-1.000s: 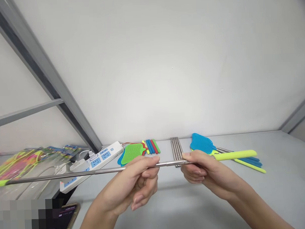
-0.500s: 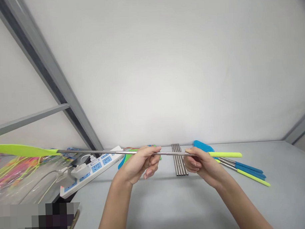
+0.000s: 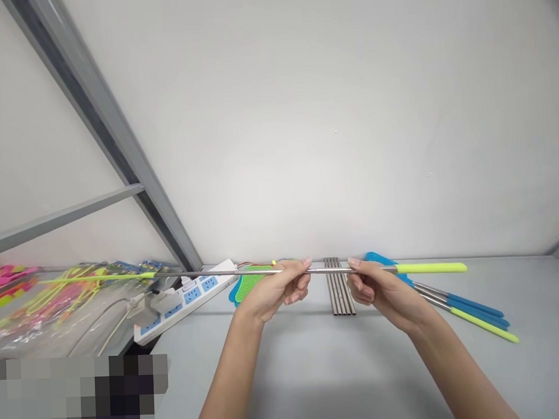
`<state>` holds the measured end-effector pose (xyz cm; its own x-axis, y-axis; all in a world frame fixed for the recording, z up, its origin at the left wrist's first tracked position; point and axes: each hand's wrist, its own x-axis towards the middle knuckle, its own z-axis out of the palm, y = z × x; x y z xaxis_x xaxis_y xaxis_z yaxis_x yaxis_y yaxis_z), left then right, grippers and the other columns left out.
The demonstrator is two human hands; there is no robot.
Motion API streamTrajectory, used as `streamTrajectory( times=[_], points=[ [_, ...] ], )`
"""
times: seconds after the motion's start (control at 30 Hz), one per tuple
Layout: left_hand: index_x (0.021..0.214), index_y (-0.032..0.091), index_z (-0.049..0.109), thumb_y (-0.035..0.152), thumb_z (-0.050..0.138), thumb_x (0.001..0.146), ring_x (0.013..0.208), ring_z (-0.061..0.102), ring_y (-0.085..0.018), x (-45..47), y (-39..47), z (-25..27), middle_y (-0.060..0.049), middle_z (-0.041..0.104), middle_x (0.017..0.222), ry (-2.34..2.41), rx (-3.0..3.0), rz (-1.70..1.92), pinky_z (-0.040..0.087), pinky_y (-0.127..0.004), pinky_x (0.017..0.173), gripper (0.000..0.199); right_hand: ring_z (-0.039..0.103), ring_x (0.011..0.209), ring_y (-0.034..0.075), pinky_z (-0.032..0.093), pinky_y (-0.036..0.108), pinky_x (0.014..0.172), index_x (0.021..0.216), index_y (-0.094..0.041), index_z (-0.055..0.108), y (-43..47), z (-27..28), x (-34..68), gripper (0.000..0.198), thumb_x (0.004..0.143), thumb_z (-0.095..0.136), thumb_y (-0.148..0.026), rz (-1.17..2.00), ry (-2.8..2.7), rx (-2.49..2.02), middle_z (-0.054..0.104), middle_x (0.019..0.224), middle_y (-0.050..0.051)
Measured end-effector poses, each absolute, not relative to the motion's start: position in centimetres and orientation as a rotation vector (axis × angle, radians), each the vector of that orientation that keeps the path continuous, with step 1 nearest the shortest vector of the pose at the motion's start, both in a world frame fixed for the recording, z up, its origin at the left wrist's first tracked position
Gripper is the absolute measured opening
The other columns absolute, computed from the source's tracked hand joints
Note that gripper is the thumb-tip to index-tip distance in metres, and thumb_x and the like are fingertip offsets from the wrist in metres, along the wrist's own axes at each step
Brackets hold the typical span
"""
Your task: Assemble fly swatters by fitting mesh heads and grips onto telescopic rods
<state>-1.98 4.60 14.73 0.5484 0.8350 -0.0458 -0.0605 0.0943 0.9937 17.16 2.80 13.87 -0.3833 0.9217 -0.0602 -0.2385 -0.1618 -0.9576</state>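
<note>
A yellow-green fly swatter [image 3: 431,268] with a telescopic metal rod stretches level across my view, above the table. My left hand [image 3: 282,284] pinches the rod near its middle, thumb on top and fingers curled beneath. Nearer the yellow-green handle, my right hand [image 3: 378,285] grips the rod between thumb and fingers. The handle sticks out freely to the right. At the left end the swatter's head appears edge-on, as a thin strip. Below and between my hands lie several metal tubes [image 3: 341,293] side by side on the table.
Blue and yellow-green swatters [image 3: 482,312] lie to the right, with a blue swatter head [image 3: 376,258] behind my right hand. Green and blue swatter heads [image 3: 252,281] lie beyond my left hand. A power strip [image 3: 186,301] with plugs and bagged colourful items [image 3: 48,303] are at left.
The swatter's head has turned from showing its broad side to edge-on and shifted right. The visible rod looks shorter, and my hands are slightly closer together. The view has shifted a little.
</note>
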Motion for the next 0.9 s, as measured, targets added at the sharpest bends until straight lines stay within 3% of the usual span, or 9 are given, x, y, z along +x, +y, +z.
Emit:
streamTrajectory(
  times=[0.17,0.6,0.9],
  points=[
    [0.051,0.015,0.041,0.035,0.039,0.079,0.036,0.027,-0.004,-1.4,4.6,14.8,0.004,0.038,0.04,0.748,1.414,0.732,0.013,-0.022,0.039,0.035,0.03,0.044,0.007,0.021,0.024,0.046,0.051,-0.015,0.046,2.7,14.3,18.1,0.034,0.078,0.042,-0.034,1.68,-1.259,-0.815,0.032,0.045,-0.003],
    [0.049,0.014,0.045,0.037,0.027,0.083,0.034,0.029,-0.005,0.9,3.8,15.2,0.003,0.042,0.042,0.7,1.414,0.737,0.025,-0.022,0.042,0.044,0.035,0.046,0.008,0.024,0.024,0.046,0.058,-0.012,0.053,2.7,13.9,17.8,0.028,0.076,0.044,-0.031,1.73,-1.41,-0.696,0.04,0.046,-0.001],
    [0.049,0.014,0.047,0.038,0.03,0.081,0.034,0.035,-0.006,0.4,3.3,15.8,0.001,0.044,0.04,0.728,1.393,0.658,0.026,-0.021,0.038,0.044,0.032,0.043,0.008,0.022,0.024,0.045,0.046,-0.014,0.048,2.5,13.8,16.3,0.041,0.077,0.04,-0.041,1.61,-1.373,-0.812,0.035,0.041,-0.003]
  ],
)
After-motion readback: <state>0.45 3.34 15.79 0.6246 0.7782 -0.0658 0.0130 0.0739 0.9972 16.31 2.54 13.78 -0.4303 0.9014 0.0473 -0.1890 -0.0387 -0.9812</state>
